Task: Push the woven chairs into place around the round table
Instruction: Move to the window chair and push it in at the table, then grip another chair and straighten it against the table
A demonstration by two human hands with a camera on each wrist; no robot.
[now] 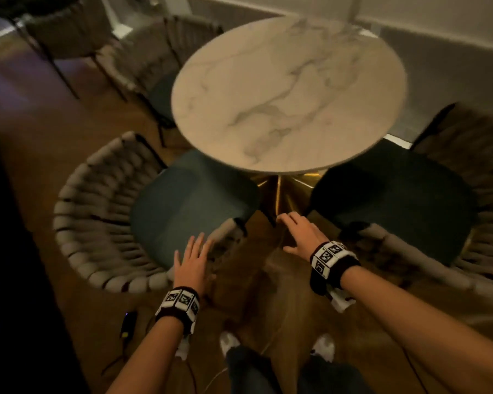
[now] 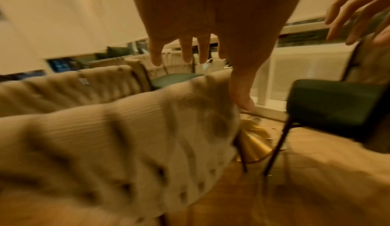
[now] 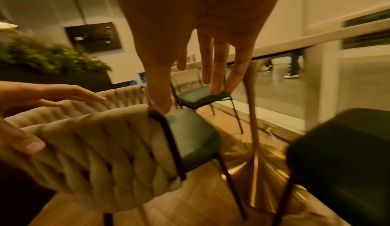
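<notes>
The round marble table (image 1: 288, 92) stands on a gold pedestal (image 3: 253, 129). A woven chair (image 1: 97, 217) with a green seat (image 1: 188, 203) is at its near left, the seat partly under the top. A second woven chair (image 1: 444, 231) is at the near right. My left hand (image 1: 192, 260) is flat with straight fingers over the right end of the left chair's woven back (image 3: 105, 146); I cannot tell whether it touches. My right hand (image 1: 292, 233) is spread and empty over the gap between the two chairs. Both wrist views are blurred.
A third woven chair (image 1: 154, 61) sits at the table's far left, and a fourth (image 1: 69, 32) stands apart behind it. A wall (image 1: 439, 58) runs close behind the table. A small black device with a cable (image 1: 127, 322) lies on the wooden floor by my feet.
</notes>
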